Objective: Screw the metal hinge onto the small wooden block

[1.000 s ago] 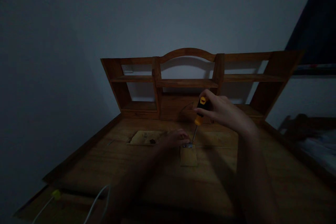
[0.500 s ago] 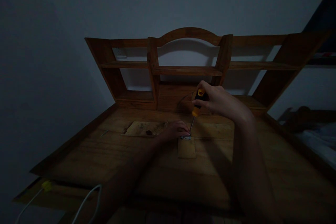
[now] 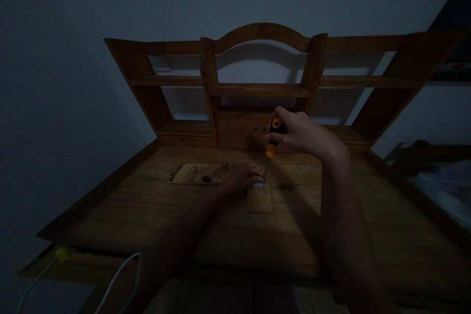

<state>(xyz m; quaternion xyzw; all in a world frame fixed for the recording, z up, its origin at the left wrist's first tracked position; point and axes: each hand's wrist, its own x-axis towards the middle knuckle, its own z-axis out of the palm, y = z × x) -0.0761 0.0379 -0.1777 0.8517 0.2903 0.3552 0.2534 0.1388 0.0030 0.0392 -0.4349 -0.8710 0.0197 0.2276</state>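
My right hand (image 3: 294, 130) grips a screwdriver (image 3: 271, 149) with a yellow and black handle, held upright and slightly tilted. Its thin shaft points down to a small metal plate (image 3: 258, 184), which looks like a hinge, at the far edge of a square wooden block (image 3: 259, 199). From the left, my left hand (image 3: 249, 175) has its bent fingers pressed together on the plate, right beside the screwdriver tip. The fingers partly cover the plate, and dim light hides where the tip meets it.
A stained wooden board (image 3: 200, 174) lies on the wooden desk (image 3: 154, 221), left of the block. A shelf unit (image 3: 259, 89) with compartments stands along the back. A white cable (image 3: 119, 272) and a yellow item (image 3: 62, 254) are at the front left.
The view has shifted slightly, so the desk and shelf sit a little differently in it. My hands keep their hold, and the screwdriver stays at the metal plate.
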